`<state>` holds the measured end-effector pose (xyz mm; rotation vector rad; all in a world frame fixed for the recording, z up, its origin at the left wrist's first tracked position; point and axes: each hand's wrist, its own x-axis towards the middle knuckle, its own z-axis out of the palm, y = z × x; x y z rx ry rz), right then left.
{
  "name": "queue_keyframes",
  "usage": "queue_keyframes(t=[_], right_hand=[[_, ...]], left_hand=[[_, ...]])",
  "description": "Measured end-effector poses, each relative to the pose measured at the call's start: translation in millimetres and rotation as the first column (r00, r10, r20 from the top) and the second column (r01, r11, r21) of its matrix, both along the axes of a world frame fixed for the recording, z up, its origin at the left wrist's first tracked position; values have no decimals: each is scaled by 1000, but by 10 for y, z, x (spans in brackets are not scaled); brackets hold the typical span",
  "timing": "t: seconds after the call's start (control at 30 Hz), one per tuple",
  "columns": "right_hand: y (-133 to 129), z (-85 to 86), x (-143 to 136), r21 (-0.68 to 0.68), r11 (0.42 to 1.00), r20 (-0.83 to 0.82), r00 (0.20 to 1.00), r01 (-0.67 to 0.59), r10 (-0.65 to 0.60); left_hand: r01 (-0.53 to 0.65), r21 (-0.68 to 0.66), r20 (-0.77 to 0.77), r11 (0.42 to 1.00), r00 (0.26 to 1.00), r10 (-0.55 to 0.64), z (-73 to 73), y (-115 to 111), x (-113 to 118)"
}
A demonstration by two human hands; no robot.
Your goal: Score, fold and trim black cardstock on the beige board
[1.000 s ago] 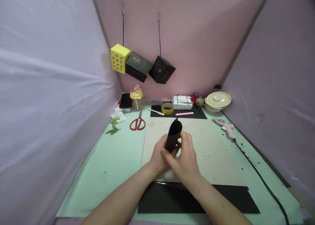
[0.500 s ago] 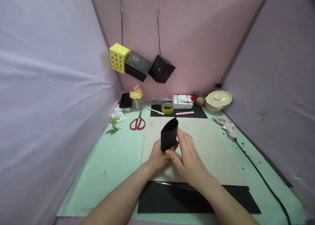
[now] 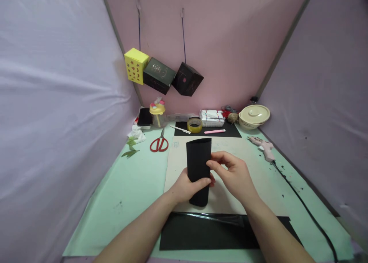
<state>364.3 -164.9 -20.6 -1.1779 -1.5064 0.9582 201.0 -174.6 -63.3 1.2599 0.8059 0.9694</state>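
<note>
Beyond the fingers and to their left, a clear cup (image 3: 161, 120) wears a yellow lid (image 3: 156, 110), with a yellow strip showing through its wall; straight past the fingertips, a white basket (image 3: 212, 124) is heaped with white pens (image 3: 212, 115), and farther right a cream bowl (image 3: 247, 125) sits under its cover (image 3: 255, 112), contents hidden. Half a second ago, the mouth of the black tube (image 3: 198, 161) gaped between the hands; now it shows as a thin slit, and the long front and lower end have come into view. The right hand (image 3: 234, 175) has moved from the tube's lower side to its right edge, where thumb and forefinger pinch together. Below that pinch, the left hand (image 3: 185, 186) is clamped around the tube, thumb across the front and fingertips peeking out behind the right edge. Matte, plain and flattened rather than round, the tube stands nearly upright in the grip, over a pale board (image 3: 250, 182), its top rising above all the fingers. Scissors (image 3: 159, 144) lie beyond the left fingers, a glue gun (image 3: 263, 147) off to the right of the right ones, and a black sheet (image 3: 207, 238) nearer the body than either hand.
</note>
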Motion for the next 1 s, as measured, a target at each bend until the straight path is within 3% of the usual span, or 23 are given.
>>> queue_keyframes(t=[0.1,0.2,0.3,0.63,0.77,1.0], right_hand=[[31,10,1,-127,983,-142,983,-136,118],[69,3,22,-227,920,-283,925,-320,252],[98,-28,50,-241,916,-301,922,-321,244],[267,-210,88,-218,953,-208,964,-212,167],[398,-214,239,-265,951,-135,982,-162,129],[410,-58,484,-165,939,215,918,-301,332]], left_hand=[[86,-44,38,995,996,-85,9,8,-21],[167,-152,148,974,978,-144,-4,12,-30],[215,-236,250,948,956,-154,-34,15,-23],[272,-423,329,865,935,-133,-68,50,-21],[353,-544,254,761,934,-252,-68,95,-68],[498,-626,133,600,826,-547,72,183,-48]])
